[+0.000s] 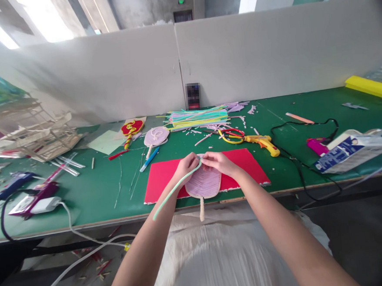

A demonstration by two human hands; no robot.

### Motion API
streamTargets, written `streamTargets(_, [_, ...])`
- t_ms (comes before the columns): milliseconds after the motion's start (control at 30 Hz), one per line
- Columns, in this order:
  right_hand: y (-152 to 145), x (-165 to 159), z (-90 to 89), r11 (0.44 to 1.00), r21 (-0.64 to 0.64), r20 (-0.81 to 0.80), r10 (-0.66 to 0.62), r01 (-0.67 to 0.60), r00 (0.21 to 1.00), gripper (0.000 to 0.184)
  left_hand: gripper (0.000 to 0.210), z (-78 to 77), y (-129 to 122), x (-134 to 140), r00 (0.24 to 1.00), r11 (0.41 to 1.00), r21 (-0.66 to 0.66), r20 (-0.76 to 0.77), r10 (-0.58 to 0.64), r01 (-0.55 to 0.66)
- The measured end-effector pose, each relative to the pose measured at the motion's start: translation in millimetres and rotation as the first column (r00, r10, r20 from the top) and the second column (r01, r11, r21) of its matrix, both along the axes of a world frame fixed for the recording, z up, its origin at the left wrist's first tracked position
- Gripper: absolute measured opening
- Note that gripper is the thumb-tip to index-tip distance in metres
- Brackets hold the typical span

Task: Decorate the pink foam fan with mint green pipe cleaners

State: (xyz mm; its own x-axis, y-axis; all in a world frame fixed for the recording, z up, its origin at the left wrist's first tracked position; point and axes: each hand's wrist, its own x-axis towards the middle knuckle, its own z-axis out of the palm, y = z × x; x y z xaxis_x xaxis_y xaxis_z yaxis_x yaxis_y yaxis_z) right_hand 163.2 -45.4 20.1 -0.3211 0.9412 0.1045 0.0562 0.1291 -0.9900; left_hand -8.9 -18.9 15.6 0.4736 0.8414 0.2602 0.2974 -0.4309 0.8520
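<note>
A lilac hand fan (204, 182) lies on a red board (162, 176), its cream handle (202, 209) pointing toward me over the table edge. A pale green pipe cleaner (168, 196) runs from the fan's far end back across my left forearm. My left hand (187, 165) is closed at the fan's far left edge, its fingertips pinching the pipe cleaner near its end. From the other side, my right hand (220, 163) pinches around the same end of the pipe cleaner, its lower fingers over the fan. The fingertips partly hide the pinched end.
Beyond the board lie a pipe cleaner bundle (199, 117), scissors (231, 135) and a yellow glue gun (263, 143). Another lilac fan (157, 136), a red-and-yellow fan (133, 128) and a blue pen (150, 159) are left. A box (351, 151) and cables sit right. A grey partition (107, 74) stands behind.
</note>
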Motion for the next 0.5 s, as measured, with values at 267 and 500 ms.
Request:
streamTargets(267, [-0.4, 0.7, 2.1, 1.0, 0.007, -0.024, -0.027, 0.027, 0.999, 0.025, 0.031, -5.0, 4.0, 1.8, 0.997, 0.999, -0.038, 0.07, 0.038, -0.035])
streamTargets(500, [2.7, 2.4, 1.7, 0.968, 0.08, -0.13, -0.226, 0.237, 0.965, 0.026, 0.035, -1.5, 0.3, 1.9, 0.977, 0.992, -0.108, 0.213, -0.034, 0.058])
